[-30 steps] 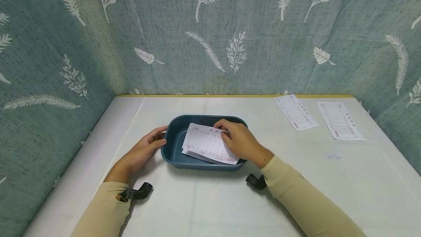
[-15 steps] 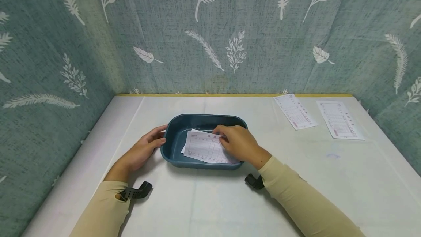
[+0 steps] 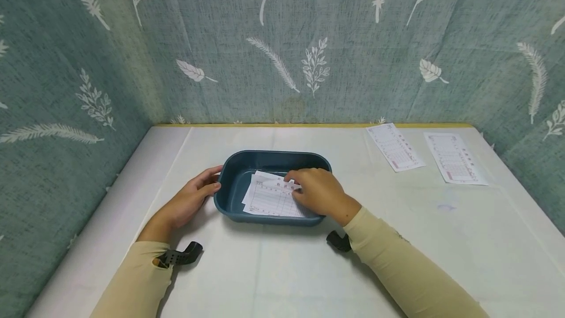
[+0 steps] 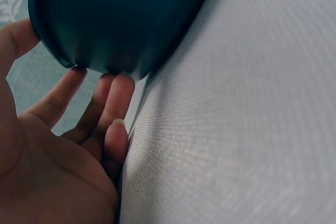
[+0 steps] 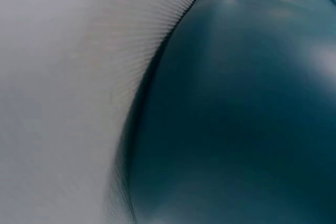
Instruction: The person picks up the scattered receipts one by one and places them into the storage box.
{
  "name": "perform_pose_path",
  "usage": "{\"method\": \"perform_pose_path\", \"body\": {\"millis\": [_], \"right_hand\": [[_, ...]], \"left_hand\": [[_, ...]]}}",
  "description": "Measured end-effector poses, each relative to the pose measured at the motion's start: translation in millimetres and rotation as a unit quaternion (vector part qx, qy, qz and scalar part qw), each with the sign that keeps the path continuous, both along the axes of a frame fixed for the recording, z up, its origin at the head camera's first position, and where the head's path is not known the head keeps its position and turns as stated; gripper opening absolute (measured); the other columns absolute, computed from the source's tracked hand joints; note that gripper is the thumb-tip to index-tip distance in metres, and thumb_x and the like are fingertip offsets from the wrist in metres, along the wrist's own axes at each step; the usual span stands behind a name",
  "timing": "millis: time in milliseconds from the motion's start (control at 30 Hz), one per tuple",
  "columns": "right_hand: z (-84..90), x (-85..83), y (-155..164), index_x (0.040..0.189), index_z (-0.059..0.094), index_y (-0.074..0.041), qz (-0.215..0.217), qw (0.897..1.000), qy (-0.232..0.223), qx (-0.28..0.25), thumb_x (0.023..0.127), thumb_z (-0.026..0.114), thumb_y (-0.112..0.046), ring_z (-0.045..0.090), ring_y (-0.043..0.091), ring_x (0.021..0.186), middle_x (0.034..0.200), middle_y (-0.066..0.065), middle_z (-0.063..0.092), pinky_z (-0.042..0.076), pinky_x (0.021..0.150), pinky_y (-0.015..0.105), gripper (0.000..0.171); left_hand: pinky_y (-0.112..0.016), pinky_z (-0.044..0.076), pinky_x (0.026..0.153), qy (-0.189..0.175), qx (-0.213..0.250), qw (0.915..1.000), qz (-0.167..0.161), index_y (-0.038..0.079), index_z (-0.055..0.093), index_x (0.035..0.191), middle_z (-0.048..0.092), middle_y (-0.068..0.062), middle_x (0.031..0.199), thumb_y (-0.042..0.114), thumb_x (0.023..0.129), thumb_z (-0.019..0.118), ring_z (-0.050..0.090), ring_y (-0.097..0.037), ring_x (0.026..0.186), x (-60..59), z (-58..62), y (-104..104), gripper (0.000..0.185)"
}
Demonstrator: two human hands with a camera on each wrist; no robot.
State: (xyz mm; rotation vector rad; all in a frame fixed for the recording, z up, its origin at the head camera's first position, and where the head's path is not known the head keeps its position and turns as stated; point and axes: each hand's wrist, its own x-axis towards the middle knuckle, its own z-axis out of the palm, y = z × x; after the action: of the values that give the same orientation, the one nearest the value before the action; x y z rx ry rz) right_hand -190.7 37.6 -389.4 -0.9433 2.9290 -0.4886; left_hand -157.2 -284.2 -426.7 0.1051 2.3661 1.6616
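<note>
Dark blue tray (image 3: 234, 180) near the middle of the white table (image 3: 282, 269), several printed paper slips (image 3: 269, 198) lying flat inside it. Right hand (image 3: 320, 193) down on the slips at the tray's right side, fingers bent over the top sheet; pressing or pinching, hard to tell from the head view, with the right wrist view showing only the tray wall. Left hand (image 3: 190, 202) against the tray's left outer wall, fingers nearly straight, fingertips (image 4: 118, 90) touching the wall's underside curve. Two more paper forms (image 3: 395, 147) flat at the far right of the table, well apart from the tray.
</note>
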Motion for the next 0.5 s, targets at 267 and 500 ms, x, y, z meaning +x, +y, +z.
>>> {"method": "perform_pose_path", "body": {"millis": [267, 500], "right_hand": [[-0.8, -1.3, 0.8, 0.125, 0.071, -0.016, 0.019, 0.998, 0.024, 0.053, 0.088, 0.076, -0.023, 0.063, 0.014, 0.078, 0.12, 0.002, 0.073, 0.053, 0.081, 0.034, 0.038], [0.6, -0.5, 1.7, 0.128, 0.069, -0.016, 0.031, 0.996, 0.033, 0.074, 0.087, 0.077, -0.024, 0.066, 0.016, 0.087, 0.119, 0.003, 0.073, 0.051, 0.081, 0.036, 0.043]], "left_hand": [[-0.008, 0.035, 0.097, 0.003, 0.012, 0.9999, -0.005, 0.006, 0.03, 0.155, 0.039, -0.025, 0.151, 0.023, 0.104, 0.053, 0.036, -0.033, 0.138, -1.4, 1.7, 1.1, 0.059], [-0.009, 0.035, 0.098, 0.005, 0.012, 0.9999, -0.008, 0.007, 0.03, 0.156, 0.039, -0.024, 0.151, 0.026, 0.104, 0.052, 0.04, -0.025, 0.134, -1.6, 1.2, 0.7, 0.059]]}}
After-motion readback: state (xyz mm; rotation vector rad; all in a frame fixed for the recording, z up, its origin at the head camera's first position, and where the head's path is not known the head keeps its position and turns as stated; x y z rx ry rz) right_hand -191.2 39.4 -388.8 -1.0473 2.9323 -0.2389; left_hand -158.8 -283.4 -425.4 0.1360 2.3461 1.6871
